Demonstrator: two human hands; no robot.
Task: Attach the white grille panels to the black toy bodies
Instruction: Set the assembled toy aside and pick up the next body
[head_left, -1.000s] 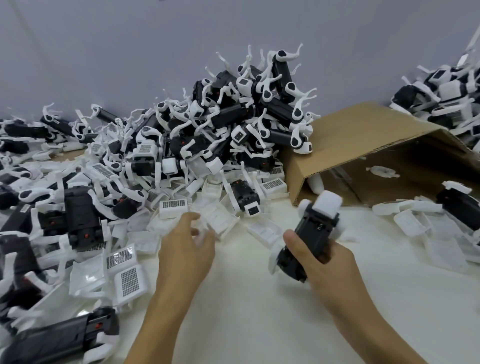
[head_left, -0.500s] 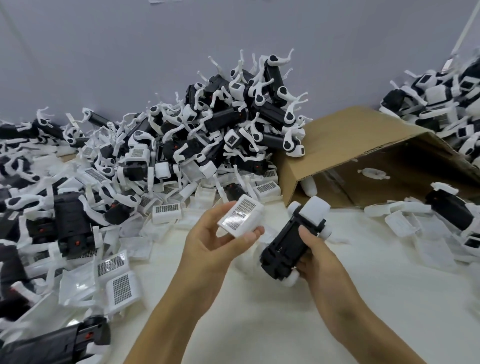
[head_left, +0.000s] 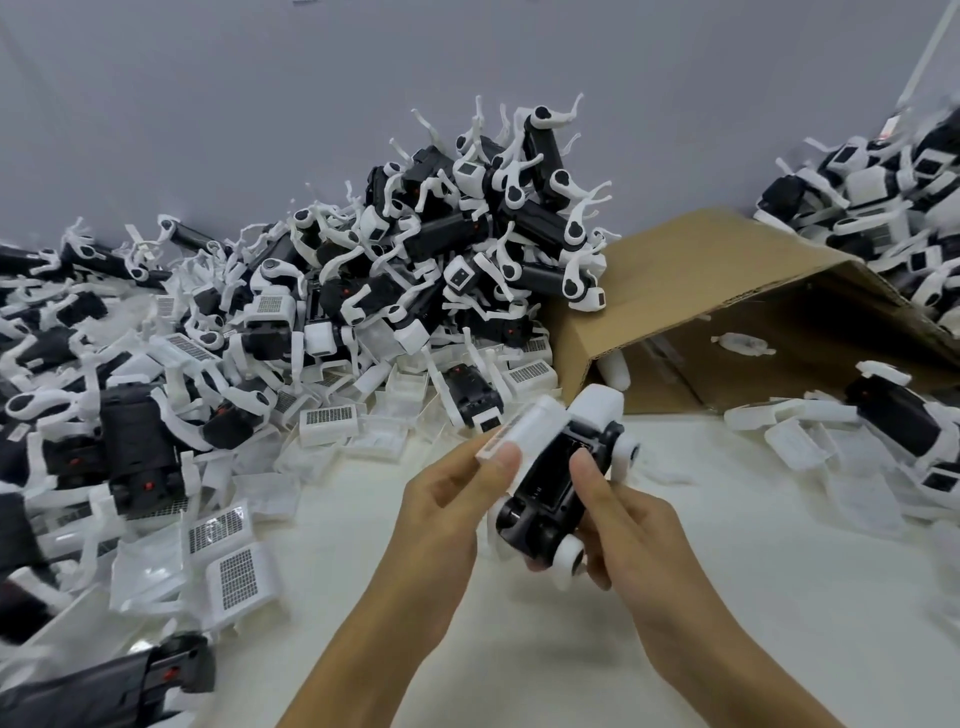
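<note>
My right hand (head_left: 626, 525) grips a black toy body (head_left: 553, 483) with white wheel hubs, held tilted above the white table in the centre of the head view. My left hand (head_left: 447, 506) pinches a white grille panel (head_left: 524, 431) between thumb and fingers and holds it against the upper left side of that body. The panel's grille face is turned away, so only its white edge shows.
A tall heap of black toy bodies with white legs (head_left: 467, 249) fills the back and left. Loose white grille panels (head_left: 239, 571) lie at the left front. A tipped cardboard box (head_left: 727, 291) lies at the right, with more toys (head_left: 898, 171) behind it.
My left hand picked a grille panel from the pile, lifted it, and has now brought it right against the black body. My right hand turned the body toward the panel.
</note>
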